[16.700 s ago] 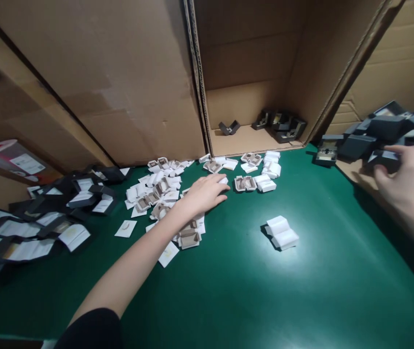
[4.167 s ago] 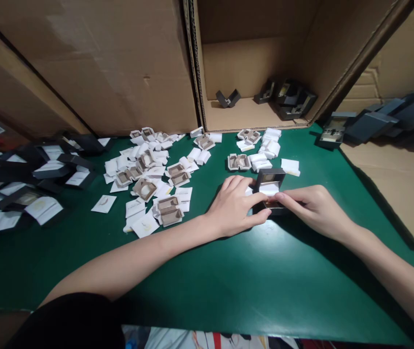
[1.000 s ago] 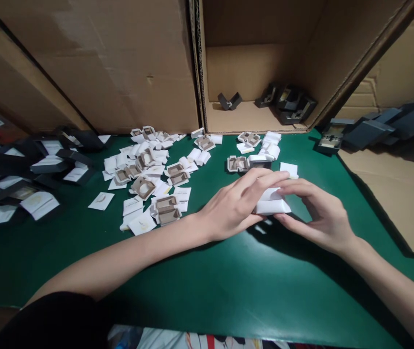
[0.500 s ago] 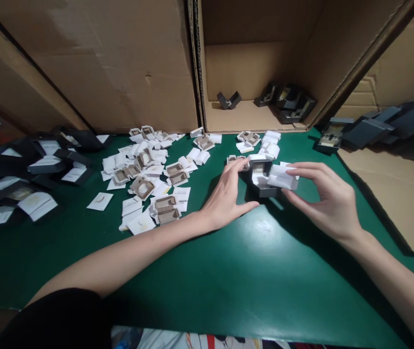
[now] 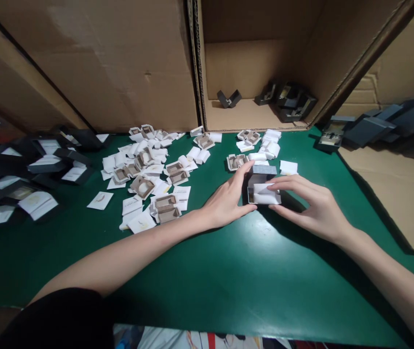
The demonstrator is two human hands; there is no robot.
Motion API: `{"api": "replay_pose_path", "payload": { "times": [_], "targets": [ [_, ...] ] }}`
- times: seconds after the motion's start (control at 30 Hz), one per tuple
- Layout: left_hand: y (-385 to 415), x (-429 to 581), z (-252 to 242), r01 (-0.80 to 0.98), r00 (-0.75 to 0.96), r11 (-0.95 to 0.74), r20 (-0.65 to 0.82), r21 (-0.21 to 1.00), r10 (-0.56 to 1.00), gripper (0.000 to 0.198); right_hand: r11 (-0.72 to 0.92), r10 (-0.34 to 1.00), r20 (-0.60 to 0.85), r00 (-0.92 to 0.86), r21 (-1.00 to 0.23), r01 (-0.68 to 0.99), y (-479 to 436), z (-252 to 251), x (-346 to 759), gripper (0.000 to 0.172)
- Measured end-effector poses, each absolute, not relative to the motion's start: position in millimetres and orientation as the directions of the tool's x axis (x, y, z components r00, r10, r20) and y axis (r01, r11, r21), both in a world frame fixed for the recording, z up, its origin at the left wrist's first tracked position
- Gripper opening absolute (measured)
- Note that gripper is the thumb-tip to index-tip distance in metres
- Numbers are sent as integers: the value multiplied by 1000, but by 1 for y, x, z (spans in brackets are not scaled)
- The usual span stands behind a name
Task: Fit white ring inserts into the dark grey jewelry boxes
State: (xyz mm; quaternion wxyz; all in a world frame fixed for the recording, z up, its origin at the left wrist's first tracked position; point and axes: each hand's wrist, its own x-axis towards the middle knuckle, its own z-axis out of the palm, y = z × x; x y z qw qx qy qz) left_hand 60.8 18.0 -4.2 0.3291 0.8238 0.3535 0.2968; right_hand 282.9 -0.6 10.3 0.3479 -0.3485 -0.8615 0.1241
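A small dark jewellery-type box [image 5: 264, 170] stands on the table with its lid raised. My left hand [image 5: 225, 199] grips its left side, fingers near the lid and thumb at the lower front corner. At the box's opening, a white padded insert [image 5: 263, 198] lies in or over the base; how deep it sits I cannot tell. Fingers of my right hand [image 5: 316, 206] are on the insert's top and right end, the thumb low at the box's front right. A small white card or pad [image 5: 289, 167] rests behind my right hand.
White inserts and cards lie scattered on the green table [image 5: 207, 271] to the left. Open dark boxes [image 5: 47, 162] are heaped at far left. Several dark boxes [image 5: 294, 104] sit inside a large cardboard carton [image 5: 246, 63] ahead; more dark boxes [image 5: 369, 128] are at right.
My right hand has moved left and down, bringing the white insert to the box's opening. My left hand has closed against the box. The white card behind is now uncovered.
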Motion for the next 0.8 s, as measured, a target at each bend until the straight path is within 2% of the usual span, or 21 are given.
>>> {"api": "replay_pose_path", "payload": {
  "times": [0.57,0.8],
  "targets": [
    [16,61,-3,408,575,-578,293,707,764,89,664,747,471,-469,-561,494,2,2,284,29],
    [14,62,-8,441,493,-583,359,682,793,84,690,723,497,-479,-540,482,2,6,284,28]
  ]
}}
